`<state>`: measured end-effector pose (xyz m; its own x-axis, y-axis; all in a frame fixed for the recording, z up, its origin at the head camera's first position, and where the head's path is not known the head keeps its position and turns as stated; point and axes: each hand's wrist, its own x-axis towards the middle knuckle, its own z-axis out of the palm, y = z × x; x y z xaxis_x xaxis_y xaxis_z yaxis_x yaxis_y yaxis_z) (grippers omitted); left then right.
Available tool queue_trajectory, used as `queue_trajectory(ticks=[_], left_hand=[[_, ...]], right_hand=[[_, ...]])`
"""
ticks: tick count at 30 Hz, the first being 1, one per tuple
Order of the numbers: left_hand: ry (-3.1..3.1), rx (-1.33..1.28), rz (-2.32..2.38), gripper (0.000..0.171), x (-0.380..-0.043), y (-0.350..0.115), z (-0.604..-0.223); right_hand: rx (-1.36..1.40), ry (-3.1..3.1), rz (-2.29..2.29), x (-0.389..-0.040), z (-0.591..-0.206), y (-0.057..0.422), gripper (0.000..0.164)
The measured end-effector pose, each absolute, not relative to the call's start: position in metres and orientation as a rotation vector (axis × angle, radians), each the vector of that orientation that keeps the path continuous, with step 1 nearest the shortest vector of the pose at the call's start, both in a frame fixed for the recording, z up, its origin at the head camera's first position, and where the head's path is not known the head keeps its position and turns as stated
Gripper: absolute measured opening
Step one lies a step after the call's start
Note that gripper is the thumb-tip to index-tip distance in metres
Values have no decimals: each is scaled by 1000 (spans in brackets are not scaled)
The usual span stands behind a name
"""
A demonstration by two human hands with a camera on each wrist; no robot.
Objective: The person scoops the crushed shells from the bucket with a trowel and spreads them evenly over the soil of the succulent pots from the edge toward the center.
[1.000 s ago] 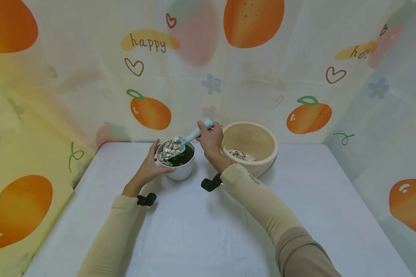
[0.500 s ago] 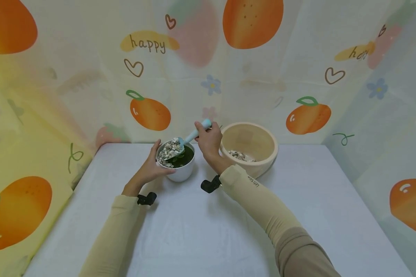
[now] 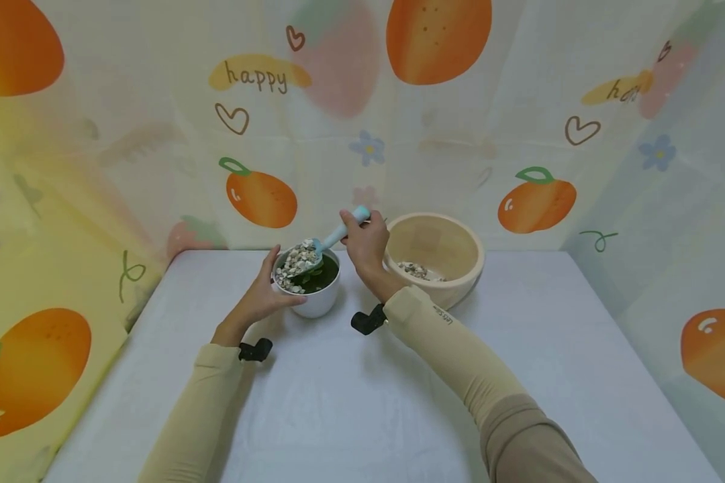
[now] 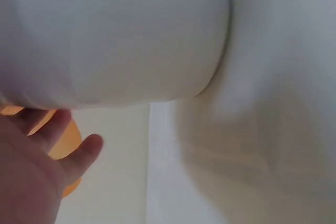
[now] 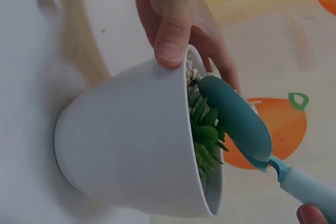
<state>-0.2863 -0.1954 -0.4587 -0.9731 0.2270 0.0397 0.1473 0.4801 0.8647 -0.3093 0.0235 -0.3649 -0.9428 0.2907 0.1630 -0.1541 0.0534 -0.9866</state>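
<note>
A white flowerpot stands on the table, with a green succulent inside. My left hand holds its left side, the thumb at the near rim and the fingers farther round. In the left wrist view some fingertips stand apart from the pot wall. My right hand grips the pale blue handle of a small scoop. The scoop's blade is over the pot's mouth, its tip at the left rim. Pale stone chips heap on the blade, and some lie along the pot's left inside edge.
Right of the pot, behind my right forearm, is a large cream planter with some stone chips at its bottom. A white cloth covers the table. A fruit-printed curtain rises behind and at both sides.
Both hands, the pot and the scoop stay nearly in place. The scoop shifts only slightly, and a bit more green shows beneath its blade than one second ago.
</note>
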Motion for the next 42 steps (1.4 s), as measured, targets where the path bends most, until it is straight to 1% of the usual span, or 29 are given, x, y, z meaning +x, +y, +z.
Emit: queue_trajectory(ticks=[9,15,18,23,25,36,42], left_hand=[[2593,349,1582,124,-290,-196,-461],[2612,296,1604,123,-281,-190,-462],[2614,301,1570,119,-272,-187,-450],[2612,368,1518,122,-279,-191,-449],[2613,375,1529,125,-287,-194,-459],[2638,293,1573,125,-282,-188,-465],[2635,337,1541,125,-283,-190,-462]], right_hand=[[-62,-2041,1933,-305,-367,21,30],[-25,-2048,1892,-302,-365,21,32],[-36,-2053,1870,-302,-364,21,33],[-52,-2042,1861,-302,-363,22,33],[-43,-2049,1858,-302,-364,21,32],[-30,-2041,1853,-301,-365,23,32],[-52,-2022,1862,-303,-364,24,32]])
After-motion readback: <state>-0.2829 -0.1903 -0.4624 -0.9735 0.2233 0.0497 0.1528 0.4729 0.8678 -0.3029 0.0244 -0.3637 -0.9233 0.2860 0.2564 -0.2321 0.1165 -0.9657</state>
